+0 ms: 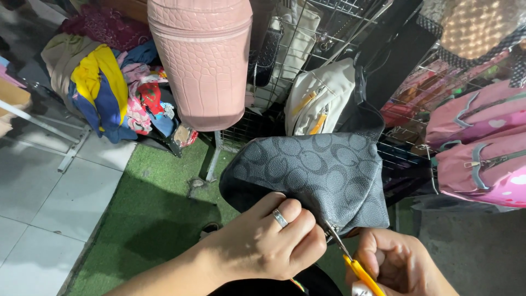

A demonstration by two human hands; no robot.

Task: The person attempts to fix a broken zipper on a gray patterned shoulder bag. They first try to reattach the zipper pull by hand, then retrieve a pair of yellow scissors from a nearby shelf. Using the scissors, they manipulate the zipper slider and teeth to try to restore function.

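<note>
Grey patterned bag (318, 175) is hung before a wire rack (329, 33) and pinched at its lower edge by the closed left hand (268, 241). Yellow-handled scissors (353, 266) are gripped in the right hand (397, 266) — tips set at the bag's edge; whether anything is cut yet cannot be told.

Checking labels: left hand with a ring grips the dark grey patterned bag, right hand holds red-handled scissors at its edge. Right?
Nearly. The head view shows the scissors have yellow handles, not red. The left hand with the ring does grip the dark grey patterned bag; the right hand holds the scissors.
</note>
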